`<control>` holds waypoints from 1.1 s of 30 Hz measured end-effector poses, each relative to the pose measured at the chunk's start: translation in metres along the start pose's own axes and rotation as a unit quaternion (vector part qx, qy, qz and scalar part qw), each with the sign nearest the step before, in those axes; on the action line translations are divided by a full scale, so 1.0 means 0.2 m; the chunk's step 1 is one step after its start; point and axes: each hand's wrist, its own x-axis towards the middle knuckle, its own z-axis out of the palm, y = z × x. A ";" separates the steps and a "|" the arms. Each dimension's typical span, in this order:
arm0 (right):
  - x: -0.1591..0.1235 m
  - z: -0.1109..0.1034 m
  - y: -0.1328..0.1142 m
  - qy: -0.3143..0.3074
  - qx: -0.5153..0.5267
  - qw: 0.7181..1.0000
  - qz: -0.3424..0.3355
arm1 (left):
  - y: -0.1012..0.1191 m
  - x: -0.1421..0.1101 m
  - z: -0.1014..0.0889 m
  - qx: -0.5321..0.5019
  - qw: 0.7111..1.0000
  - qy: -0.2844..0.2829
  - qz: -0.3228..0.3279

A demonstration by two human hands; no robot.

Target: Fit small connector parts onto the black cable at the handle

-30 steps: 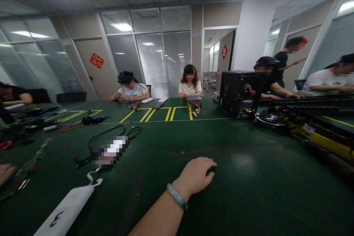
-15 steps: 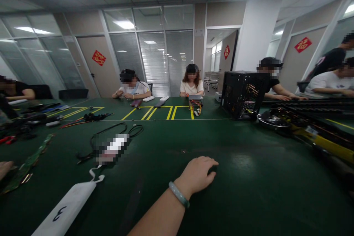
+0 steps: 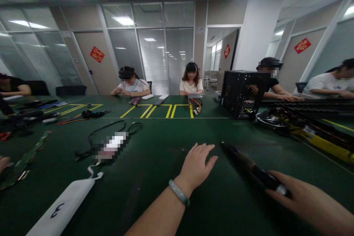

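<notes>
My left hand [image 3: 195, 167], with a jade-coloured bangle [image 3: 179, 193] on its wrist, is over the green table [image 3: 166, 206]. Its fingers are stretched out and the thumb stands apart; nothing is in it. At the lower right my right hand [image 3: 293, 191] is closed around the near end of a long black tapering object [image 3: 253, 169]. The object's narrow end points forward and left, just right of my left fingertips. Motion blur hides its exact kind; a shiny silver part shows near my fingers.
A white strip marked 3 [image 3: 62, 206] lies at left, beside a blurred-out phone-like device and black cables [image 3: 135, 129]. A green circuit board [image 3: 31, 155] and another person's hand [image 3: 3, 163] are farther left. A black computer case [image 3: 240, 94] stands ahead right, near yellow-edged equipment [image 3: 323, 140]. Several people sit around.
My right hand has come into view from the right, holding the long black object. My left hand's fingers have straightened and turned slightly upward. The view has shifted a little.
</notes>
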 end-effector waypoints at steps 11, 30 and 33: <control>0.41 0.33 -0.98 -0.084 -0.083 0.934 -0.337 | -0.01 0.00 -0.05 0.047 0.997 0.041 -0.039; 0.28 0.16 -0.64 -0.172 -0.007 0.965 -0.199 | -0.07 0.01 -0.01 0.086 0.992 -0.090 0.008; 0.29 0.20 -0.63 -0.194 0.070 0.963 -0.175 | -0.06 0.02 0.00 0.107 0.989 -0.104 -0.004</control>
